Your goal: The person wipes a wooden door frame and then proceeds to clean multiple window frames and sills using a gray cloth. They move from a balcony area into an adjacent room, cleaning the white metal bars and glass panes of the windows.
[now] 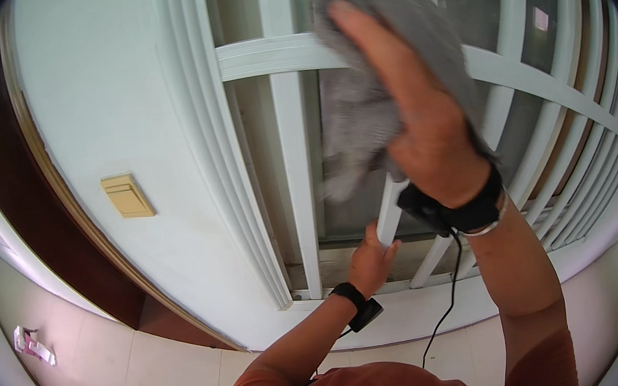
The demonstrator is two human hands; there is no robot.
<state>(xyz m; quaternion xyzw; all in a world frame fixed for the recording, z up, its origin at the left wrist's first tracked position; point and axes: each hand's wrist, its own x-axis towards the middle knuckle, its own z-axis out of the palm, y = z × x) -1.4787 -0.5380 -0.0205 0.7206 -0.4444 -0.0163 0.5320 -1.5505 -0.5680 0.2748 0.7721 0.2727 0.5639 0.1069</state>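
A crumpled grey cloth (428, 31) covers part of the white window grille in front of me. Under my right hand (420, 102) the cloth is spread, with the index finger stretched along it and the thumb side against the lower folds. Slight blur hides where the fingertips end. Lower down, my left hand (370, 258) is wrapped around a white vertical bar (389, 214) of the grille. The upper part of that bar disappears behind the cloth and my right arm. A white crossbar (273, 56) runs to both sides of the cloth.
On the white wall at left is a yellowish light switch (128, 196), beside a dark brown doorway (40, 199). More white bars (548, 138) curve away to the right. A black cable (448, 315) hangs from my right wristband. A small pink-and-white object (33, 346) lies at lower left.
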